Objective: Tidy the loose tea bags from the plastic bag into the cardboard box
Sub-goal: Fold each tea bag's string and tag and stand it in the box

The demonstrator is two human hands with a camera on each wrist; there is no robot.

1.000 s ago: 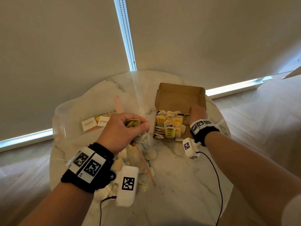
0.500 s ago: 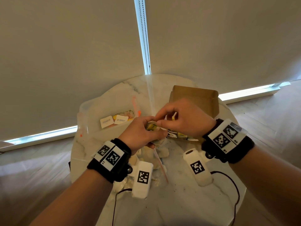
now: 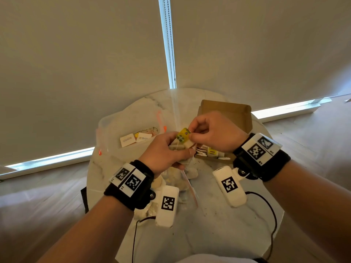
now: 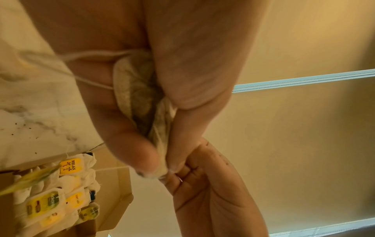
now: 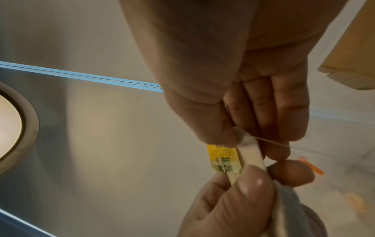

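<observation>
the right hand (image 3: 212,131) has left the box (image 3: 226,112) to pinch the yellow tag (image 3: 183,134) of the tea bags (image 4: 142,102) clamped in the left hand (image 3: 163,154); next, untangle one and box it.

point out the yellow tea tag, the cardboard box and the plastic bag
yellow tea tag (image 3: 183,135), head view, middle of its printed face
cardboard box (image 3: 226,111), head view, inside of its raised lid
plastic bag (image 3: 131,122), head view, clear upper panel

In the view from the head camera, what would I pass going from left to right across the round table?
Clear plastic bag → two white paper cards → left hand → yellow-tagged tea bag → right hand → brown cardboard box.
</observation>
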